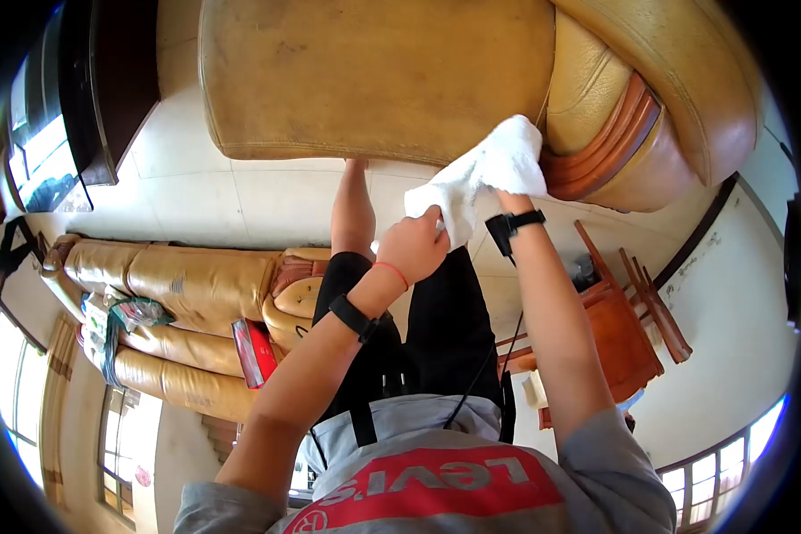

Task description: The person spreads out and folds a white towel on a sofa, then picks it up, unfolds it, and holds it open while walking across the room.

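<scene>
A white cloth stretches between my hands, against the front edge of the tan leather sofa seat. My left hand is closed on the cloth's lower left end, with a red string at the wrist and a black band on the forearm. The cloth covers most of my right hand, so its fingers are hidden. Only the part near the wrist shows, above a black strap with a small device. The cloth's upper right part lies near the sofa's carved wooden arm trim.
Behind on the left is another tan sofa with a red box and plastic bags on it. A wooden chair stands at the right. Dark furniture is at the upper left. Pale tiles cover the floor.
</scene>
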The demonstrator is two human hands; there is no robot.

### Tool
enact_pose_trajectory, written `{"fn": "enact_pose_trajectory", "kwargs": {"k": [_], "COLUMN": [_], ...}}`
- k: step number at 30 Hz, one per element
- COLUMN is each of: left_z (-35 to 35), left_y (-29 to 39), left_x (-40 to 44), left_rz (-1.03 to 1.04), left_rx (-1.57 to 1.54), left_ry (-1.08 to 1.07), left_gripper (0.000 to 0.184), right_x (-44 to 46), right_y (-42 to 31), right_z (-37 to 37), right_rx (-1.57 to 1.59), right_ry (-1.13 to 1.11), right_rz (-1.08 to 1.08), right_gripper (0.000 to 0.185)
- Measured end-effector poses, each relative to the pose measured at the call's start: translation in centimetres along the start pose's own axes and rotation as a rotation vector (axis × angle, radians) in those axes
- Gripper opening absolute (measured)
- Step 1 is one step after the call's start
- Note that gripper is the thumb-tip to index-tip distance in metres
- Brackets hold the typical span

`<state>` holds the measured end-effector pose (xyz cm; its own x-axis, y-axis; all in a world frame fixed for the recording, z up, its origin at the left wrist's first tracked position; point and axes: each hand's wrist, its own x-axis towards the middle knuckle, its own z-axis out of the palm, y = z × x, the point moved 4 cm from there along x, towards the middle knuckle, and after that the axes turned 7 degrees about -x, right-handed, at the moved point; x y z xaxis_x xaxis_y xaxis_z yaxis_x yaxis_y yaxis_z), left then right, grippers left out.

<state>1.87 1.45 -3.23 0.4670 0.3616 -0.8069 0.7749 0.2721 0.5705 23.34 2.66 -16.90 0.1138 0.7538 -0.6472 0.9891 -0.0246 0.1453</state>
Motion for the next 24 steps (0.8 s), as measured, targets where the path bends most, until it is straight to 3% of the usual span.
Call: {"fn": "enact_pose_trajectory", "kwargs": {"k": [1, 2, 3, 5, 7, 10, 14, 18, 24], "left_z": [0.1, 0.1, -2.5, -3.7, -5.5, -7.4, -8.2, -8.2, -6.9], "left_y": [-0.1, -0.2, -3.0, -4.8, -6.7, -9.2, -10.6, -10.1, -8.6], "left_x": [-0.2, -0.1, 0.7, 0.2, 0.0, -0.3, -1.8, -2.2, -1.2], "left_rz": [-0.006, -0.011, -0.027, -0.008, -0.02, -0.07, -0.192, -0.188, -0.081], "left_rx": [-0.017, -0.033, -0.008, -0.039, -0.076, -0.094, -0.028, 0.021, 0.064], "left_ry": [-0.013, -0.023, 0.056, 0.105, 0.158, 0.155, 0.071, 0.049, 0.095], "left_gripper": [0.027, 0.026, 0.026, 0.026, 0.026, 0.029, 0.027, 0.026, 0.031], "right_x": [-0.3, 0.1, 4.6, 5.4, 2.7, 0.8, -1.0, -1.4, -1.8], "right_y": [0.6, 0.1, -4.6, -7.6, -10.6, -14.0, -18.0, -17.3, -9.1], "right_z": [0.0, 3.9, 6.8, 8.2, 0.6, -4.8, -6.1, -5.6, -3.4], "right_rx": [-0.009, -0.125, -0.071, 0.027, 0.552, 0.564, 0.581, 0.645, 0.788], "right_ry": [-0.005, 0.186, 0.205, 0.057, 0.372, 0.095, 0.024, 0.064, 0.23], "right_rz": [0.012, -0.083, 0.005, 0.109, 0.098, -0.043, -0.09, 0.057, 0.365], "right_gripper": [0.026, 0.026, 0.024, 0.025, 0.023, 0.024, 0.025, 0.025, 0.026]}}
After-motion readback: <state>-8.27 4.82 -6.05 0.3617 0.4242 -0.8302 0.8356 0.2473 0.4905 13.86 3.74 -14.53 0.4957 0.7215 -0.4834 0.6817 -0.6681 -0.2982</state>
